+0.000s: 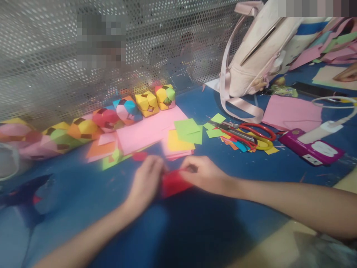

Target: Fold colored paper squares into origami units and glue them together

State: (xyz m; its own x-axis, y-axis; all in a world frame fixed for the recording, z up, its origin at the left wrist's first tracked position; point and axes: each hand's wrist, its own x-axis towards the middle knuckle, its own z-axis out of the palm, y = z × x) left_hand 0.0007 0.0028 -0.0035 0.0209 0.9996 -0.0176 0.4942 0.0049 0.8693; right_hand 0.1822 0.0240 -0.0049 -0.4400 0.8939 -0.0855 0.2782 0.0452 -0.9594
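A piece of red paper (177, 183) is held above the blue table between my two hands. My left hand (149, 173) is closed at its left edge, slightly blurred. Across from it, my right hand (205, 174) pinches the upper right part between thumb and fingers. Just beyond my hands lie yellow paper squares (180, 141), green paper squares (188, 128) and a large pink sheet (147, 128). A small red paper piece (140, 156) rests behind my left hand.
Folded paper balls (146, 103) line the perforated metal panel (178, 48). Scissors (237, 132) lie on paper scraps to the right, beside a purple power strip (312, 147) with a white plug. A pale bag (251, 52) stands behind. Another person's hand (347, 74) shows at far right.
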